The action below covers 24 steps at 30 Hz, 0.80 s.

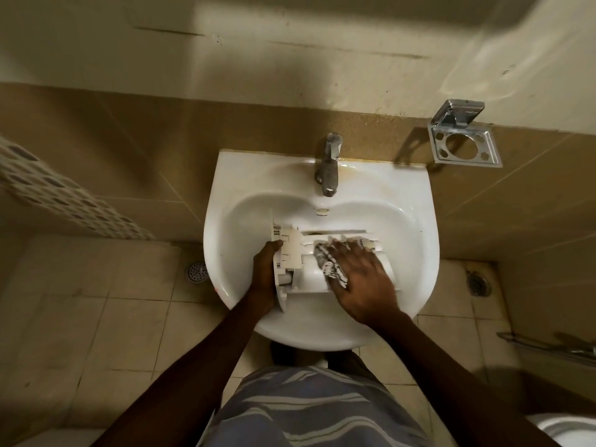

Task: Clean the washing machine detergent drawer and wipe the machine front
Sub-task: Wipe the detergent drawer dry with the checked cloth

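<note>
Standing at the white sink, looking straight down. The detergent drawer lies crosswise in the bowl, with its front panel at the left, close to the left slope, and its long body running right toward the right slope. On the far side a band of bare basin lies between the drawer and the tap, whose spout hangs over that band. On the near side a wider curve of bare basin runs from the drawer to the front rim, which is just beside my striped shorts. Both forearms cross that near rim. My left hand grips the panel end from the left, fingers curled round its edge and the thumb tip resting on the far part of the panel. My right hand lies palm down over the middle of the drawer, fingers spread and nearly straight, pressing a pale patterned cloth into the compartments. The cloth bunches out from under the fingertips toward the left. I cannot tell whether the thumb hooks any of it. On the wall, far right, there is a metal holder. Floor drains sit left and right of the sink.
</note>
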Tool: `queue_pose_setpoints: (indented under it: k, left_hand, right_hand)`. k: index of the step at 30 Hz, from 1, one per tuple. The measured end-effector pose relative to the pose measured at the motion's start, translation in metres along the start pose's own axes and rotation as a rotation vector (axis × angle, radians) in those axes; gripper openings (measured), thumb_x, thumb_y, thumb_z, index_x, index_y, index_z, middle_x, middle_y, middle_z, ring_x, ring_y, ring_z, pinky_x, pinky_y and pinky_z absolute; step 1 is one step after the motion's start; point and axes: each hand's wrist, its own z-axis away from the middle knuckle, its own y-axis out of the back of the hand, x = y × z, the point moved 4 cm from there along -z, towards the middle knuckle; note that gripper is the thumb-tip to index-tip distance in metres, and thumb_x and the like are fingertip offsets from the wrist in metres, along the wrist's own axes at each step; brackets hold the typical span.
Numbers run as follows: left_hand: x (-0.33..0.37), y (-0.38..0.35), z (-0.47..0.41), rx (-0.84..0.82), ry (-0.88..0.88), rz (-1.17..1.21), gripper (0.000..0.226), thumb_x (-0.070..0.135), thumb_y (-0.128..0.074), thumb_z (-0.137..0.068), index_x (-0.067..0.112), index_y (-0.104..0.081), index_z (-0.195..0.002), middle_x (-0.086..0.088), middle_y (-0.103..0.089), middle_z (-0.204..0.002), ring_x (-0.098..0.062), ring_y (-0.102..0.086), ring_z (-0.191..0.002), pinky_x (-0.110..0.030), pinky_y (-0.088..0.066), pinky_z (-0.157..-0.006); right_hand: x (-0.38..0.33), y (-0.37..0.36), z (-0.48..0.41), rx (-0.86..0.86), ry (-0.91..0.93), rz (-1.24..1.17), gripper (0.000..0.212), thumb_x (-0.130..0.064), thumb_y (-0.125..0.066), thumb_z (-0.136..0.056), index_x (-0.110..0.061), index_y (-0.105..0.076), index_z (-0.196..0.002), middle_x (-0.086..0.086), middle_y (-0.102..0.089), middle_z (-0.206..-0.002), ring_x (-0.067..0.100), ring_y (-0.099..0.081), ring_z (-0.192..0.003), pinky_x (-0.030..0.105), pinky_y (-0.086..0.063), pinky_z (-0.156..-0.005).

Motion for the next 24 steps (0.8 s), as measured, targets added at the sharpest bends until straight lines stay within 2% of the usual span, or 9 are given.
queue_pose_setpoints:
  k: [5,7,10,13,15,17,19,22,24]
  left_hand:
    - [-0.003,-0.001,-0.005,-0.035,0.015,0.014,0.059,0.053,-0.07,-0.059,0.017,-0.073,-0.105,-0.01,-0.071,-0.088,-0.026,-0.059,-0.071,-0.034,-0.042,-0.066]
    - [-0.006,0.0,-0.008,-0.02,0.027,0.037,0.06,0.053,-0.071,-0.059,0.016,-0.074,-0.107,-0.012,-0.071,-0.091,-0.029,-0.058,-0.075,-0.038,-0.042,-0.07]
    - [-0.007,0.001,-0.012,-0.021,-0.019,0.028,0.059,0.052,-0.067,-0.067,0.014,-0.071,-0.112,-0.015,-0.071,-0.097,-0.031,-0.062,-0.082,-0.041,-0.046,-0.075]
    - [-0.005,0.005,-0.015,-0.018,-0.033,-0.032,0.026,0.037,-0.053,-0.093,0.017,-0.07,-0.096,-0.009,-0.071,-0.082,-0.022,-0.064,-0.067,-0.029,-0.05,-0.061]
    - [-0.003,0.006,-0.016,-0.022,-0.041,-0.055,0.025,0.036,-0.053,-0.092,0.017,-0.069,-0.094,-0.009,-0.069,-0.081,-0.021,-0.062,-0.063,-0.026,-0.048,-0.055]
    - [-0.001,0.004,-0.012,-0.03,-0.038,-0.055,0.042,0.046,-0.062,-0.077,0.014,-0.069,-0.102,-0.012,-0.068,-0.086,-0.023,-0.062,-0.067,-0.028,-0.048,-0.058]
    - [0.0,0.002,-0.011,-0.026,-0.042,-0.064,0.045,0.046,-0.062,-0.077,0.013,-0.068,-0.107,-0.012,-0.068,-0.089,-0.022,-0.063,-0.069,-0.028,-0.049,-0.058]
    - [-0.002,0.002,-0.013,-0.025,-0.043,-0.041,0.065,0.051,-0.066,-0.064,0.009,-0.068,-0.114,-0.017,-0.068,-0.094,-0.027,-0.064,-0.075,-0.033,-0.051,-0.064]
    - [-0.005,0.004,-0.017,-0.031,-0.035,-0.028,0.073,0.055,-0.067,-0.056,0.01,-0.069,-0.114,-0.019,-0.068,-0.097,-0.03,-0.064,-0.077,-0.035,-0.05,-0.066]
  right_hand:
    - [0.039,0.013,-0.015,0.103,-0.34,0.049,0.065,-0.053,-0.032,-0.091,-0.015,-0.05,-0.141,0.011,-0.051,-0.145,0.034,-0.044,-0.135,0.05,-0.034,-0.112]
    - [0.011,0.004,-0.025,0.085,-0.307,0.082,0.062,-0.047,-0.037,-0.092,-0.015,-0.047,-0.143,0.012,-0.048,-0.147,0.037,-0.04,-0.138,0.051,-0.03,-0.114]
    - [-0.032,-0.01,-0.018,0.04,-0.097,0.003,0.06,-0.047,-0.039,-0.093,-0.022,-0.04,-0.148,0.004,-0.042,-0.153,0.03,-0.031,-0.144,0.044,-0.018,-0.117]
    - [-0.022,-0.006,0.005,0.002,0.018,-0.024,0.058,-0.047,-0.037,-0.099,-0.029,-0.029,-0.153,-0.004,-0.031,-0.158,0.02,-0.022,-0.148,0.038,-0.012,-0.119]
    - [0.006,0.002,0.012,0.061,-0.066,0.0,0.058,-0.047,-0.037,-0.097,-0.024,-0.036,-0.15,0.001,-0.04,-0.154,0.023,-0.031,-0.145,0.042,-0.019,-0.118]
    - [0.03,0.01,0.004,0.124,-0.264,0.017,0.062,-0.051,-0.033,-0.092,-0.02,-0.048,-0.143,0.005,-0.049,-0.148,0.028,-0.039,-0.14,0.049,-0.027,-0.116]
    - [0.028,0.011,-0.013,0.117,-0.386,0.054,0.062,-0.052,-0.032,-0.09,-0.019,-0.053,-0.138,0.005,-0.052,-0.145,0.03,-0.042,-0.137,0.052,-0.03,-0.112]
    - [-0.017,0.0,-0.031,0.064,-0.224,0.055,0.058,-0.049,-0.037,-0.091,-0.02,-0.052,-0.14,0.006,-0.052,-0.145,0.031,-0.042,-0.137,0.051,-0.027,-0.113]
    - [-0.038,-0.005,-0.025,-0.011,-0.071,0.006,0.057,-0.049,-0.037,-0.095,-0.024,-0.044,-0.146,0.002,-0.046,-0.151,0.025,-0.035,-0.143,0.045,-0.017,-0.119]
